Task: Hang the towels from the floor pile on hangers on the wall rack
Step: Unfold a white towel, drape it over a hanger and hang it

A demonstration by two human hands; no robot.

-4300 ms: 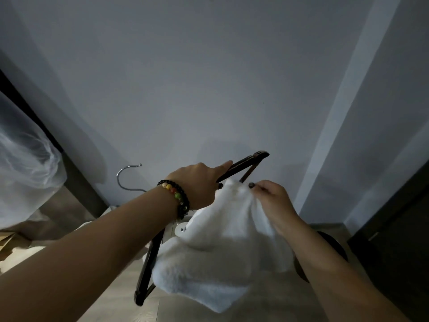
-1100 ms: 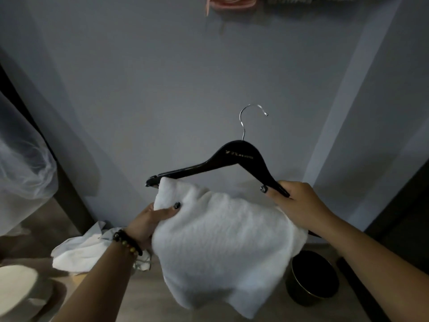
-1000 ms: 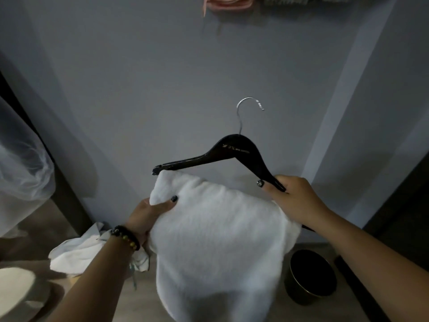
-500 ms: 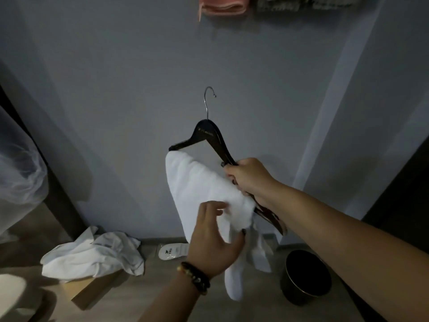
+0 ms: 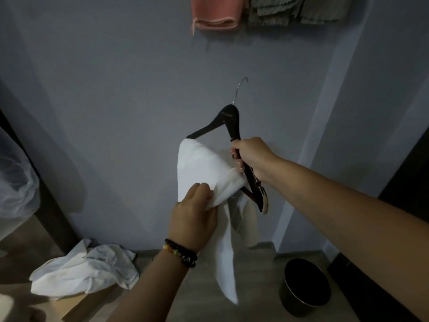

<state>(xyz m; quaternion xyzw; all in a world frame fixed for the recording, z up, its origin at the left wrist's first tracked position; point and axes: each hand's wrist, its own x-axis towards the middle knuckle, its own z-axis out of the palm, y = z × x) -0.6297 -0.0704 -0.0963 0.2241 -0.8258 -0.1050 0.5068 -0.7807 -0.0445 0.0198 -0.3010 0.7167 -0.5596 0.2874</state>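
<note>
- The room was dim, with a plain grey wall (image 5: 116, 89) ahead and a pale wood-look floor (image 5: 255, 275) below.
- A dark round bin (image 5: 305, 288) stood on the floor at the lower right, near the wall.
- A crumpled pile of white towels (image 5: 86, 268) lay on the floor at the lower left, partly over a brown box (image 5: 81, 304).
- High on the wall hung a pink towel (image 5: 216, 12) and, just beside it to the right, grey-green towels (image 5: 292, 10); the rack itself was out of frame.
- The black hanger (image 5: 228, 123) was held in the air before the wall, seen almost end-on, its long axis running from the far upper left towards the camera at the lower right, with its metal hook (image 5: 240, 89) pointing up.
- A white towel (image 5: 199, 168), thick and fluffy, was draped over the hanger's lower bar, bunched near the middle, with a long tail hanging down towards the floor.
- The right hand (image 5: 253, 156) was curled round the hanger's near arm, its grip closed on the wood.
- The left hand (image 5: 193, 217), with a beaded bracelet (image 5: 181, 252) at the wrist, pinched a fold of the towel below the bar.
</note>
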